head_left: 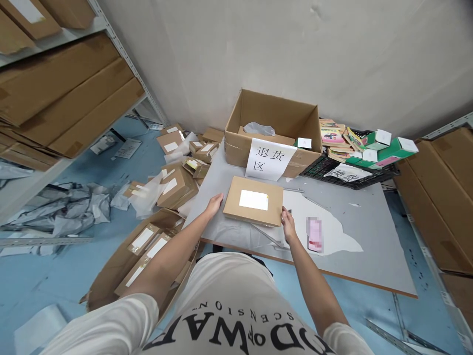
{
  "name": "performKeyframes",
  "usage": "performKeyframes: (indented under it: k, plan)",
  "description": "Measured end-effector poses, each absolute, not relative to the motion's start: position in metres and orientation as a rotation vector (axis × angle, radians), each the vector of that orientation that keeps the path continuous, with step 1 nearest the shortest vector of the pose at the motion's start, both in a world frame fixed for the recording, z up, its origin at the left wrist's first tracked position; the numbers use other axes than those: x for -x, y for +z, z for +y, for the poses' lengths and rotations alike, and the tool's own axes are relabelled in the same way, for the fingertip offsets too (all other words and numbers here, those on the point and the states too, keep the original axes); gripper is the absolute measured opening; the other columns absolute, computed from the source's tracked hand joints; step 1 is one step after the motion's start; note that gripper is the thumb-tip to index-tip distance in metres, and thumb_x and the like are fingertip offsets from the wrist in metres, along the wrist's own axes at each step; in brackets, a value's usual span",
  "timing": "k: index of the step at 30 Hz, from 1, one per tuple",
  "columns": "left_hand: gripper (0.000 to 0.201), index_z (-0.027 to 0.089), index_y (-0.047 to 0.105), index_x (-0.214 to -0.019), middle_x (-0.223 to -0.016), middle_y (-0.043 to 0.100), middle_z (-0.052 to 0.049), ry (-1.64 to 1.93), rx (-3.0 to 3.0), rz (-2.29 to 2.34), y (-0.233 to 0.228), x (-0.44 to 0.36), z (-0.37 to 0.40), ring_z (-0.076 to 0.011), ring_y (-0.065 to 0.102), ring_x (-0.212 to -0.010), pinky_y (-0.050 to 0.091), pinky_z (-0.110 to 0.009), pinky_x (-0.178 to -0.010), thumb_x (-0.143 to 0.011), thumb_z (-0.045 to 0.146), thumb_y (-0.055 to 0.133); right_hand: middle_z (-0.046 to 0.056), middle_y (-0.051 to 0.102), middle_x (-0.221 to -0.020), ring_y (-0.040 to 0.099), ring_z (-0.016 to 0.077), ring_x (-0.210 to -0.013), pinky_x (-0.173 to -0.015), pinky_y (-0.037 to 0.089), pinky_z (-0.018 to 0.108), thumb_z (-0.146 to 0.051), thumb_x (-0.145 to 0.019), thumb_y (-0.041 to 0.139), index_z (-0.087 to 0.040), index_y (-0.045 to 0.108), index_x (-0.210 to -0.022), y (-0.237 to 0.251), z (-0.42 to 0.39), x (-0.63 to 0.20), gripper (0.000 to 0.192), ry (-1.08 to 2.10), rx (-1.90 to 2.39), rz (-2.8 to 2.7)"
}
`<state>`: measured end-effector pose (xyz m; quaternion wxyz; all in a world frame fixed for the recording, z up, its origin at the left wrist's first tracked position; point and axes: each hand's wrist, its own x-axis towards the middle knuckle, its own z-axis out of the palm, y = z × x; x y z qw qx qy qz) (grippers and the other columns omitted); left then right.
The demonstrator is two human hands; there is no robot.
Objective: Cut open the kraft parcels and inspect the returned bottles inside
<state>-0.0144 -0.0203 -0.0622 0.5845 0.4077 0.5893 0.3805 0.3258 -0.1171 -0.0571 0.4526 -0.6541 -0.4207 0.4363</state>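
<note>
A flat brown cardboard box with a white label on top is over the near part of the grey table. My right hand grips its right edge near the front corner, the fingers partly hidden behind the box. Just off the left side, my left hand is held with its fingers extended and a small gap between it and the cardboard. Under and beside the box are a white sheet and a thin metal strip. A phone with a pink screen lies to the right.
Behind stands a large open carton with a handwritten paper sign. A black crate of books and green boxes is beside it. Parcels pile up on the left, above an open carton of boxes. Shelves flank both sides.
</note>
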Motion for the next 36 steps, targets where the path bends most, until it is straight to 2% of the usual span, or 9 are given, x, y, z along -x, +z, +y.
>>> performKeyframes:
  k: [4,8,10,14,16,20,24,30,36]
  plan:
    - [0.061,0.012,0.055,-0.126,-0.137,0.051,-0.015,0.841,-0.964,1.348,-0.088,0.031,-0.056,-0.028,0.044,-0.13,0.032,-0.043,-0.11,-0.071,0.038,0.062,0.013,0.034,-0.15,0.034,0.0271,-0.137,-0.111,0.03,0.046,-0.066,-0.082,0.042,-0.019,0.032,-0.146,-0.075,-0.149,-0.324,0.08,1.066,1.655,-1.078]
    - [0.079,0.016,0.042,-0.139,-0.143,0.045,-0.011,0.801,-1.234,1.222,-0.098,0.034,-0.08,-0.0269,0.034,-0.136,0.021,-0.043,-0.116,-0.065,0.028,0.067,0.014,0.017,-0.155,0.028,0.0271,-0.14,-0.109,0.031,0.045,-0.063,-0.077,0.053,-0.019,0.008,-0.151,-0.083,-0.168,-0.321,0.097,1.07,1.697,-1.257]
    - [0.079,0.017,0.037,-0.142,-0.142,0.046,-0.009,0.807,-1.362,1.17,-0.098,0.029,-0.081,-0.0258,0.034,-0.137,0.022,-0.042,-0.115,-0.069,0.03,0.065,0.015,0.024,-0.154,0.034,0.0279,-0.137,-0.106,0.035,0.046,-0.058,-0.074,0.059,-0.019,0.003,-0.151,-0.081,-0.167,-0.317,0.103,1.033,1.755,-1.345]
    - [0.072,0.017,0.035,-0.143,-0.137,0.052,-0.01,0.817,-1.407,1.149,-0.092,0.017,-0.075,-0.025,0.041,-0.132,0.026,-0.042,-0.113,-0.078,0.035,0.059,0.015,0.061,-0.122,0.058,0.0302,-0.111,-0.092,0.046,0.046,-0.051,-0.077,0.055,-0.014,0.027,-0.146,-0.067,-0.157,-0.307,0.083,0.993,1.887,-1.423]
    - [0.069,0.016,0.039,-0.141,-0.134,0.055,-0.01,0.82,-1.388,1.167,-0.087,0.014,-0.073,-0.0252,0.043,-0.131,0.027,-0.042,-0.113,-0.078,0.036,0.059,0.014,0.068,-0.107,0.062,0.0311,-0.102,-0.085,0.048,0.045,-0.048,-0.079,0.052,-0.012,0.04,-0.138,-0.058,-0.153,-0.303,0.07,0.994,1.909,-1.406]
    - [0.062,0.017,0.049,-0.133,-0.127,0.061,-0.008,0.81,-1.39,1.182,-0.067,0.014,-0.073,-0.0253,0.047,-0.127,0.03,-0.041,-0.11,-0.076,0.039,0.06,0.013,0.069,-0.104,0.063,0.0304,-0.098,-0.084,0.048,0.043,-0.048,-0.078,0.055,-0.015,0.053,-0.124,-0.045,-0.147,-0.308,0.056,0.978,1.841,-1.367]
    - [0.055,0.02,0.057,-0.126,-0.125,0.062,-0.005,0.82,-1.37,1.253,-0.03,0.013,-0.067,-0.025,0.055,-0.118,0.036,-0.04,-0.107,-0.076,0.044,0.062,0.012,0.069,-0.105,0.064,0.0279,-0.095,-0.084,0.048,0.04,-0.054,-0.077,0.055,-0.017,0.059,-0.113,-0.027,-0.139,-0.321,0.051,1.006,1.791,-1.355]
    - [0.061,0.016,0.056,-0.13,-0.13,0.058,-0.007,0.972,-1.39,1.214,0.016,0.007,-0.046,-0.0267,0.055,-0.118,0.041,-0.035,-0.103,-0.077,0.047,0.062,0.01,0.072,-0.094,0.064,0.0251,-0.086,-0.074,0.046,0.031,-0.063,-0.081,0.044,-0.017,0.067,-0.103,0.018,-0.118,-0.328,0.056,0.827,1.945,-1.434]
    - [0.05,0.019,0.065,-0.119,-0.108,0.071,-0.004,0.86,-1.459,1.38,0.03,0.008,-0.027,-0.0284,0.065,-0.102,0.048,-0.034,-0.09,-0.08,0.049,0.059,0.007,0.071,-0.074,0.059,0.0188,-0.065,-0.06,0.038,0.026,-0.069,-0.084,0.033,-0.018,0.072,-0.084,0.041,-0.095,-0.326,0.064,0.707,2.087,-1.574]
